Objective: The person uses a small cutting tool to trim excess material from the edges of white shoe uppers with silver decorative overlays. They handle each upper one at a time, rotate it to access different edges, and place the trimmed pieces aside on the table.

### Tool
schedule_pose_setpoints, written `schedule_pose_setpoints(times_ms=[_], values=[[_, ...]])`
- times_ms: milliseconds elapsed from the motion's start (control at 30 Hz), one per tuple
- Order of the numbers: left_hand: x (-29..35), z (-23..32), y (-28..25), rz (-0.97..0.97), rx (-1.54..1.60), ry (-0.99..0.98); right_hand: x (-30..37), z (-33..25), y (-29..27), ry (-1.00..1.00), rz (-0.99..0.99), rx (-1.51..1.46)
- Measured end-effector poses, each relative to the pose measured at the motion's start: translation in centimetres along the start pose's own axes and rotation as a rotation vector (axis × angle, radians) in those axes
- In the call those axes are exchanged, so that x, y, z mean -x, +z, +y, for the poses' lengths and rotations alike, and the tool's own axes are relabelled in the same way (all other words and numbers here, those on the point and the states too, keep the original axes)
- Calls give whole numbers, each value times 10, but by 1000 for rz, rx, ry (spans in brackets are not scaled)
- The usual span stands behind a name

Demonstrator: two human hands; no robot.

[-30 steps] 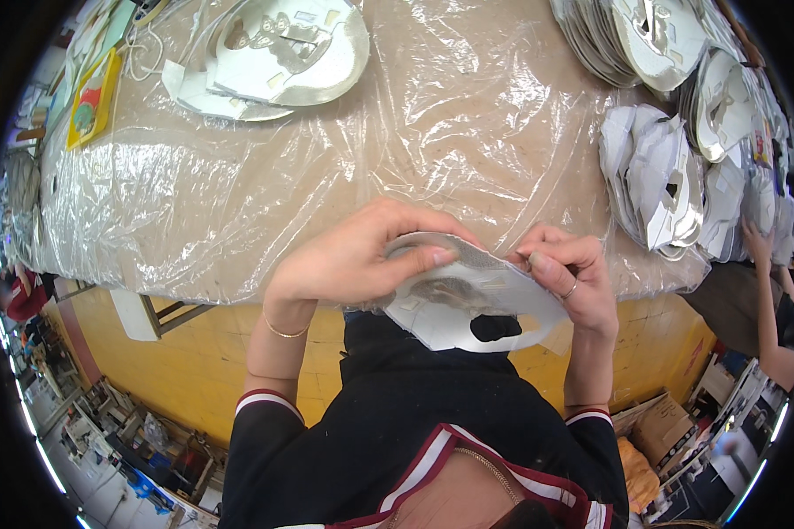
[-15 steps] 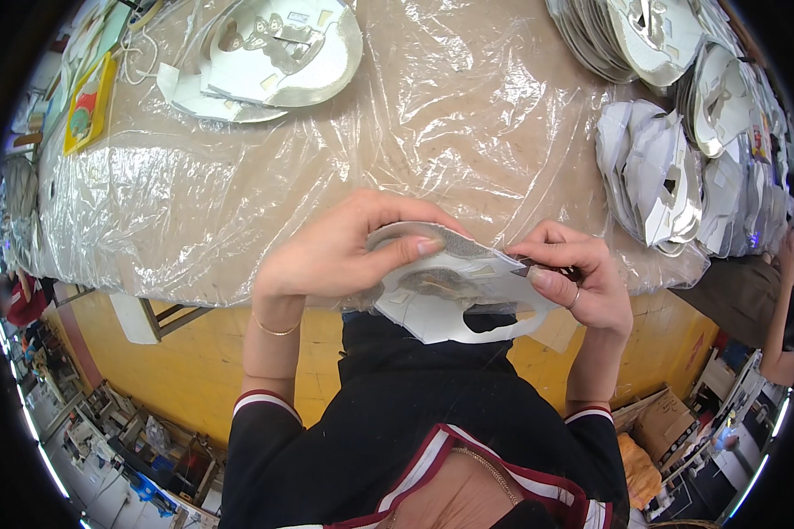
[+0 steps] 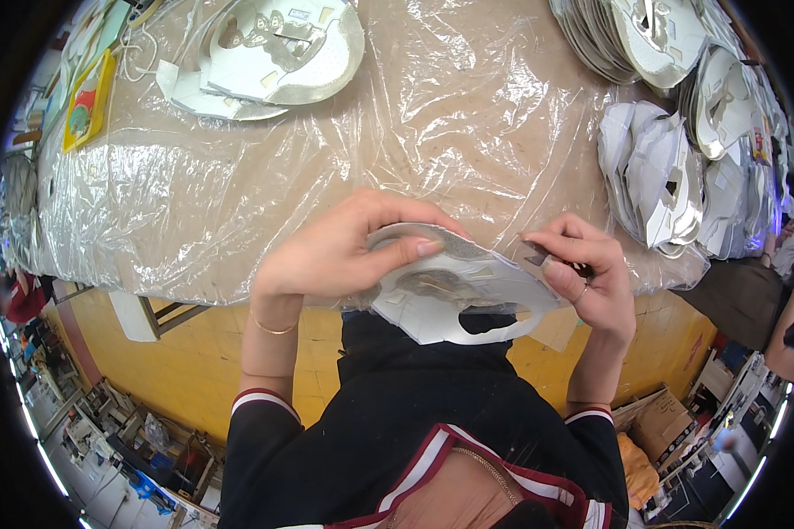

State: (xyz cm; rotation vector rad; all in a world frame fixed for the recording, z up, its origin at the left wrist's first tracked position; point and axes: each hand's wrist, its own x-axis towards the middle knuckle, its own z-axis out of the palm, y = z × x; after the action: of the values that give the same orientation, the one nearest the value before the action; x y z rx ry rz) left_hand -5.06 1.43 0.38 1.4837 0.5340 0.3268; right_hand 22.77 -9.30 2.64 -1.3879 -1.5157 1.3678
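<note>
A white and grey shoe upper is held at the table's near edge, over my lap. My left hand is closed on its upper left edge, thumb on the near face and fingers behind. My right hand is closed around small metal thread snips, whose dark tips point left. The snips are just off the upper's right edge. Most of their body is hidden in the palm.
Clear plastic sheeting covers the brown table. Flat shoe uppers lie at the far left, near a yellow tray. Stacked uppers stand along the right side. Another person's arm shows at the right rim.
My right hand has moved slightly right with the snips, away from the upper's edge. The upper's right end has shifted slightly right; my left hand keeps its hold.
</note>
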Motion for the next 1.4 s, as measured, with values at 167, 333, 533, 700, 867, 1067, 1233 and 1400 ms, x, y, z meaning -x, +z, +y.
schedule_pose_setpoints(times_ms=[167, 333, 533, 700, 867, 1067, 1233, 1400], values=[[1, 2, -2, -13, 9, 11, -7, 12, -2, 131, -194, -282], [0, 8, -5, -83, -8, -96, -9, 15, 1, 165, -239, -410], [-4, 3, -4, -29, -13, -93, -11, 13, 11, 116, -63, -286], [-5, -3, -5, -32, -17, -14, -11, 14, 12, 93, 5, -289], [-6, -9, -5, 90, 58, -165, -12, 14, 18, -88, 325, 217], [4, -22, -8, 295, 387, -177, -10, 23, 14, -70, 737, 414], [19, -29, -3, 113, 415, -180, -4, 34, 17, 211, 507, -223], [15, -20, -2, -31, 327, -199, -6, 30, 14, 222, 210, -244]])
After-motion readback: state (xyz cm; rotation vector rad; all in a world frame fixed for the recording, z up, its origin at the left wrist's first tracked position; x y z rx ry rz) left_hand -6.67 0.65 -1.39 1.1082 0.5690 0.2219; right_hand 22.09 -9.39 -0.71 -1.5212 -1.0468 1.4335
